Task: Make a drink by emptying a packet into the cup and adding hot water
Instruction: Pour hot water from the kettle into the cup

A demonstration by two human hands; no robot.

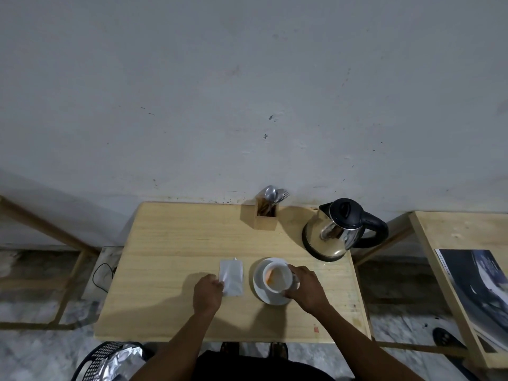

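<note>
A white cup (277,277) with orange powder inside stands on a white saucer (259,284) on the wooden table (170,243). My right hand (306,288) wraps around the cup's right side. A silvery white packet (233,274) lies flat on the table left of the saucer. My left hand (207,294) pinches the packet's lower left edge. A steel kettle (334,235) with a black lid and handle stands at the back right of the table.
A wooden holder (265,217) with spoons and forks stands at the table's back edge by the wall. A black basket (107,358) with foil wrappers sits on the floor at the lower left. Another wooden table (450,229) with a magazine is at the right.
</note>
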